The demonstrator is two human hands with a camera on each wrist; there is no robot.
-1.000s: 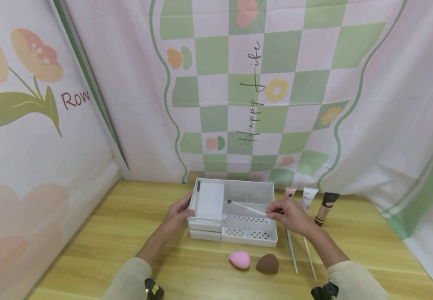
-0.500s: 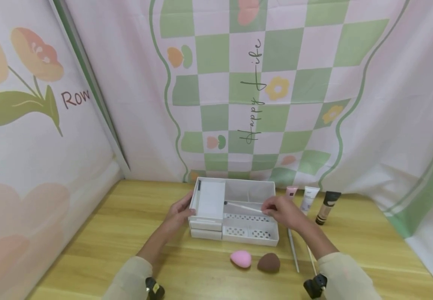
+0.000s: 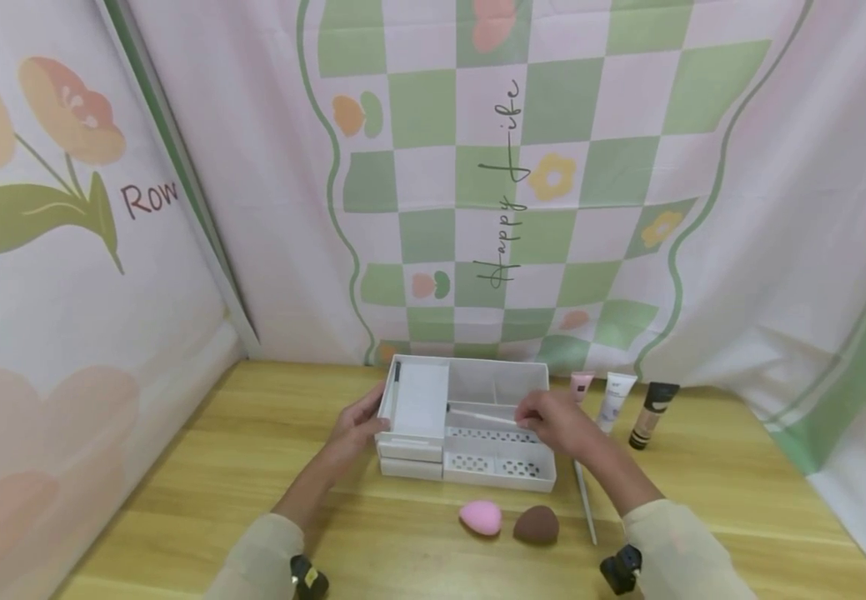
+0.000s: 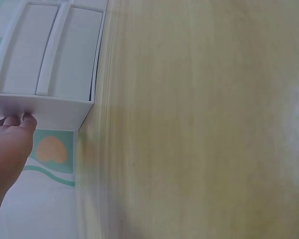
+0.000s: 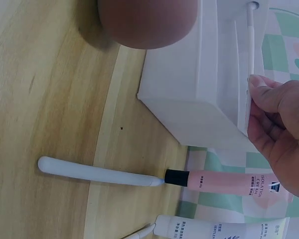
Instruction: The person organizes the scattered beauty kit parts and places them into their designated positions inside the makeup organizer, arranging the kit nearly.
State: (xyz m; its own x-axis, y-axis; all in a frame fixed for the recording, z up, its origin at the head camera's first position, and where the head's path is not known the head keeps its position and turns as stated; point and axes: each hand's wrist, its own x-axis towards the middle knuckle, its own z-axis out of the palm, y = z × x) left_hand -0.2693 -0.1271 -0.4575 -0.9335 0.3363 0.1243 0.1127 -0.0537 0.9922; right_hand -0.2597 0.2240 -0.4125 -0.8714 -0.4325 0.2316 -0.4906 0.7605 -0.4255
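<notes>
In the head view, my right hand (image 3: 556,421) pinches a makeup brush (image 3: 483,414) by its white handle, over the right half of a white desktop organizer (image 3: 498,482). The brush's dark tip points left, and the brush lies low within the long middle compartment. The right wrist view shows thumb and fingers on the handle (image 5: 250,47) beside the organizer's wall. My left hand (image 3: 357,425) rests against the organizer's left side, its fingertips touching the outer wall (image 4: 60,113) in the left wrist view. Another brush (image 3: 397,396) with a black end lies in the organizer's top-left slot.
A pink makeup sponge (image 3: 481,517) and a brown one (image 3: 536,525) sit before the organizer. To its right are a pink tube (image 5: 229,182), a white tube (image 3: 616,402), a black-and-beige tube (image 3: 653,415) and a white-handled brush (image 3: 585,502). A patterned curtain (image 3: 493,208) hangs behind the table.
My right hand has moved left and slightly down with the makeup brush, bringing it lower into the organizer's middle compartment. The left hand stays at the organizer's side.
</notes>
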